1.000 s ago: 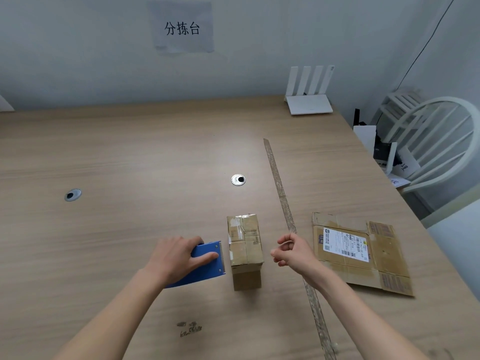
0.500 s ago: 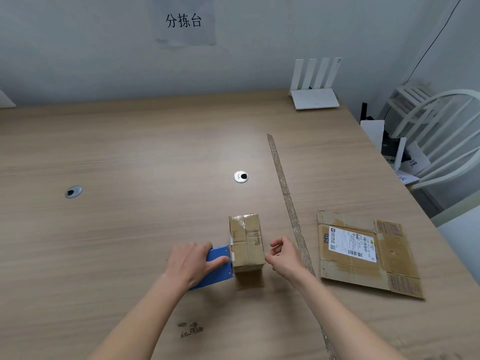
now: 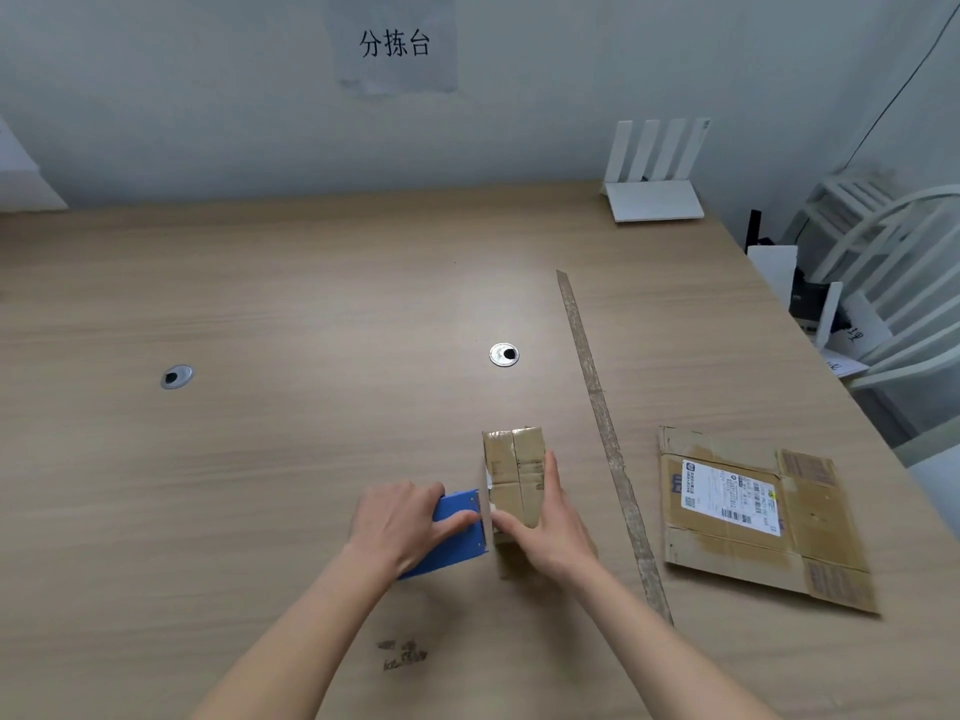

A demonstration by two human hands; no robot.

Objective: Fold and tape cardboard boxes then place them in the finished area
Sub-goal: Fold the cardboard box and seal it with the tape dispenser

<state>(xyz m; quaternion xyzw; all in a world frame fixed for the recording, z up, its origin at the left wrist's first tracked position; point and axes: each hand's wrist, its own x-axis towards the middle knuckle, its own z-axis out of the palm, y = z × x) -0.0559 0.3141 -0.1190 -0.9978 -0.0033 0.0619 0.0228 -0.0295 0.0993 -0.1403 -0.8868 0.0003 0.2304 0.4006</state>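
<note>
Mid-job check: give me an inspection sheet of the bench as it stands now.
Surface: wooden table, two metal grommets, a dark smudge near the front edge.
Job's things: small box upright; blue tape dispenser against its left side; flattened carton lying to the right.
Clutter: long tape strip stuck along the table; white router at the back.
Hands: left hand grips the dispenser; right hand rests on the box.
Cables: one black cable on the right wall.
Surroundings: wall sign, white chair.

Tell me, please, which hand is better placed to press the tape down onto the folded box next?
Probably the right hand: it already rests on the box, while the left hand grips the blue dispenser.
</note>
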